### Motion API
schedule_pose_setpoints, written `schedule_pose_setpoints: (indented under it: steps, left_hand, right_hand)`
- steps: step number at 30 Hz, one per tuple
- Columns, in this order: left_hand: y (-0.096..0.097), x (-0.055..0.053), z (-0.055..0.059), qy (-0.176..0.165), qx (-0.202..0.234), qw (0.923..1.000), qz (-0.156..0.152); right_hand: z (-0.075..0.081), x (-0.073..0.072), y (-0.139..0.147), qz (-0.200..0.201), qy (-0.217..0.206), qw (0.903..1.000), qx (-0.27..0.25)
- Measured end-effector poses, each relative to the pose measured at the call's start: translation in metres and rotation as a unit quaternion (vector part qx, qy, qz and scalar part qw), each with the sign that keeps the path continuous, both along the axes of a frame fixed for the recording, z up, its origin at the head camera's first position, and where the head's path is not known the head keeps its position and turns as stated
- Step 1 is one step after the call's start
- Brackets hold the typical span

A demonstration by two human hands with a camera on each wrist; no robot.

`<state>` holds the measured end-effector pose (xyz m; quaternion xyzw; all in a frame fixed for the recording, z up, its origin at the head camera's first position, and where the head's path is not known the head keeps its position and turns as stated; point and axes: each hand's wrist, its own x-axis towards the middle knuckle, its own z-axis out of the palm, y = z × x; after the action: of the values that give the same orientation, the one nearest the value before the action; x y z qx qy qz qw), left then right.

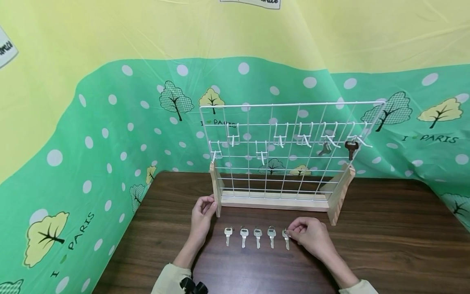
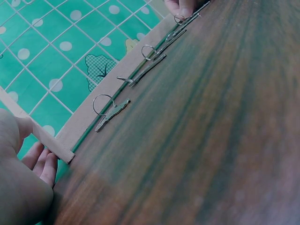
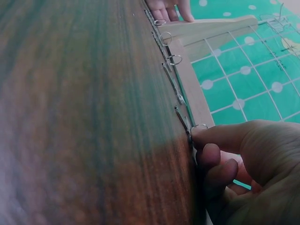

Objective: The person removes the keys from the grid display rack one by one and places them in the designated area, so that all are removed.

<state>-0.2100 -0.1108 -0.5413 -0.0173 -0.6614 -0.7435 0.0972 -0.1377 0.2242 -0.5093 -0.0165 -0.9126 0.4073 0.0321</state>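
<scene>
My left hand [image 1: 202,216] holds the left wooden leg [image 1: 216,190] of a white wire grid rack [image 1: 275,203], thumb on one side and fingers on the other. Several silver keys with rings lie in a row on the table before the rack, the leftmost key [image 1: 228,236] near my left hand. At the row's right end, my right hand [image 1: 312,237] pinches the ring end of a key [image 1: 286,241], whose blade points toward me. In the right wrist view, that key [image 3: 183,121] is partly hidden by the fingertips.
White hooks [image 1: 280,141] hang along the grid. A dark-headed key [image 1: 351,150] hangs at the far right hook, and a silver key [image 1: 325,148] hangs left of it. A green and yellow printed cloth [image 1: 110,155] surrounds the brown wooden table [image 1: 396,228].
</scene>
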Motion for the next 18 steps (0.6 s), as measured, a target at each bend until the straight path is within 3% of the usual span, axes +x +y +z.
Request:
schedule_pose_setpoints:
  steps: [18]
  left_hand:
    - [0.0005, 0.0000, 0.0003, 0.002, -0.005, 1.0000, 0.002]
  right_hand:
    - [0.0015, 0.0010, -0.0003, -0.005, -0.029, 0.9980, -0.056]
